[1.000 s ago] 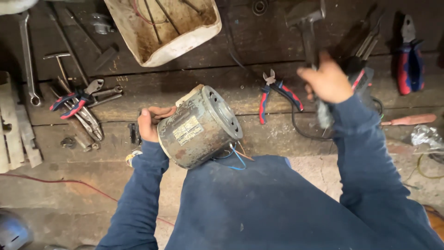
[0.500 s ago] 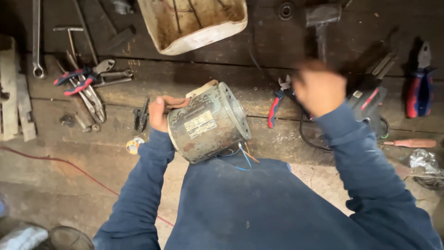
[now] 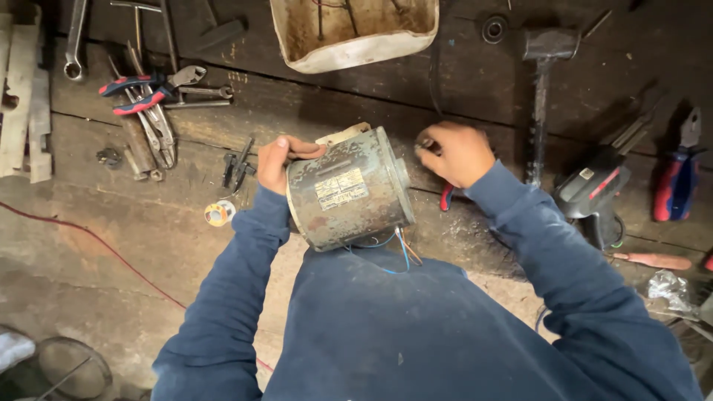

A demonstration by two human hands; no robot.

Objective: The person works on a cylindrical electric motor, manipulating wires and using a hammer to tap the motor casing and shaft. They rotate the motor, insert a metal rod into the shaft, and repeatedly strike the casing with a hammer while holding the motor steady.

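Observation:
A rusty grey cylindrical electric motor (image 3: 349, 189) with a pale label lies on its side against my lap, on a dark wooden floor. Blue and orange wires (image 3: 394, 249) hang from its underside. My left hand (image 3: 286, 160) grips its rear left end. My right hand (image 3: 453, 152) is at the motor's right end face, fingers curled together; whether something small sits between them is unclear. Red-handled pliers (image 3: 446, 197) lie partly hidden beneath that hand.
A dirty white tub (image 3: 349, 33) stands at the top. A hammer (image 3: 544, 82), a black and red power tool (image 3: 594, 189), red-blue pliers (image 3: 676, 178) and a screwdriver (image 3: 653, 260) lie to the right. At the left are pliers (image 3: 148, 89), a wrench (image 3: 74, 37), a tape roll (image 3: 219, 214) and a red wire (image 3: 111, 252).
My right hand has come back from the tools at the right to the motor's end face. The left hand keeps its hold on the motor.

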